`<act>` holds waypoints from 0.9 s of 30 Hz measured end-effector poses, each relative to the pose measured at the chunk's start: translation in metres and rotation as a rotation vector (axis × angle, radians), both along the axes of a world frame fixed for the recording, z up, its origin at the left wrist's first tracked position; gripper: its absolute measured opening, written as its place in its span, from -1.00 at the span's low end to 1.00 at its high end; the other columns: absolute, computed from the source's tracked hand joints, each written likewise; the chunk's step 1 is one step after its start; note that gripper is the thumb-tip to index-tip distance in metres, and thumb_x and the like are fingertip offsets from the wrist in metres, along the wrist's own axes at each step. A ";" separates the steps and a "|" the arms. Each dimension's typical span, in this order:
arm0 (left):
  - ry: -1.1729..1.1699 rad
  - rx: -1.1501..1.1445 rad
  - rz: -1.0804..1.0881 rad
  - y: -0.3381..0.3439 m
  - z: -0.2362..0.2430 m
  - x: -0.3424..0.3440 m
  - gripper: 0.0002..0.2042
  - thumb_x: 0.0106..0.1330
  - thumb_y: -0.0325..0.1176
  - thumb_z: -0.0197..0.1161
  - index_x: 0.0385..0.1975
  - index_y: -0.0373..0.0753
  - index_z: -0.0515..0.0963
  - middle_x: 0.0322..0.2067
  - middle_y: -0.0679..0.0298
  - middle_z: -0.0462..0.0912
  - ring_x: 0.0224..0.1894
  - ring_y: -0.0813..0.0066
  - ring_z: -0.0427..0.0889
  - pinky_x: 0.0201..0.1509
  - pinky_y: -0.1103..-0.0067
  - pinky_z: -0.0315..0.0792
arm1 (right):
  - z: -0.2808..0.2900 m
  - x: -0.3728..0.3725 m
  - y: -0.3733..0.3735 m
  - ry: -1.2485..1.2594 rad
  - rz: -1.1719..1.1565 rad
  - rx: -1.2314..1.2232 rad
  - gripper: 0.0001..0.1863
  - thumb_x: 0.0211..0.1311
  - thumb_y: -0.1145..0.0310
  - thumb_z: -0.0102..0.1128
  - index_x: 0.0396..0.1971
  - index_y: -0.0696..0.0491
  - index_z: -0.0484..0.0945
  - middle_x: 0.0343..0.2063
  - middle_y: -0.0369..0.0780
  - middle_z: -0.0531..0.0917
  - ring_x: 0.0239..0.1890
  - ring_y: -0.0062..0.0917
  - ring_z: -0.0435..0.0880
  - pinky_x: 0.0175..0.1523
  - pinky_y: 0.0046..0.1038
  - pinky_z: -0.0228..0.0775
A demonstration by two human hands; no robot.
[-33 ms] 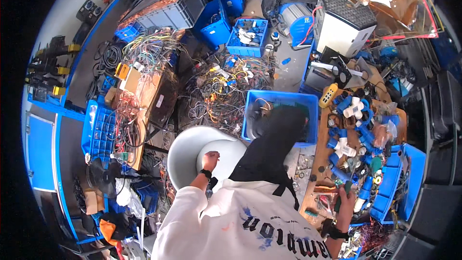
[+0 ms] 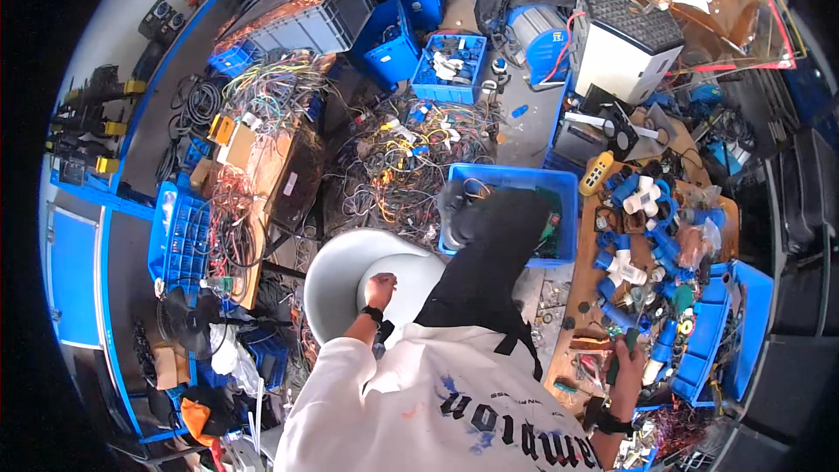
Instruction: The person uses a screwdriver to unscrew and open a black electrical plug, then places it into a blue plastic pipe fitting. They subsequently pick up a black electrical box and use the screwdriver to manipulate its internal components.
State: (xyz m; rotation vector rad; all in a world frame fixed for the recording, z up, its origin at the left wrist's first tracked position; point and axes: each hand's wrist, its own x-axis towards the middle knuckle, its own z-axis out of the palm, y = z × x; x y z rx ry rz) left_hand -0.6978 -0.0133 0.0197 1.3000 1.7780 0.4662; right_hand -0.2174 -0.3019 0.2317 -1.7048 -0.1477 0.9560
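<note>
My left hand is closed in a loose fist over the pale grey rounded chair; nothing shows in its fingers. A dark strap circles that wrist. Low on the right, my right hand is shut on a dark green tool handle beside the wooden bench; what the tool's end is, I cannot make out. White and blue plug connectors lie in a heap on the bench near that hand. My black-trousered leg stretches across the blue bin, the dark shoe at its left side.
A tangle of cables covers the floor ahead. More wires pile on a bench at the left. A yellow control box sits on the right bench, with blue crates beyond. A blue crate of parts stands farther off.
My leg and shoe have shifted left over the blue bin, uncovering more of the green item inside its right part. Both hands stay where they were.
</note>
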 end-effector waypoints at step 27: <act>0.158 -0.013 0.111 0.529 -0.157 -0.172 -0.74 0.06 -0.17 0.25 -0.36 -0.18 0.70 -0.49 0.11 0.69 -0.41 0.27 0.71 -0.28 0.43 0.54 | -0.011 -0.105 0.519 -0.011 0.137 -0.336 -0.77 0.26 0.24 0.20 -0.25 0.08 0.48 -0.46 -0.23 0.68 -0.69 -0.70 0.46 -0.61 -0.65 0.26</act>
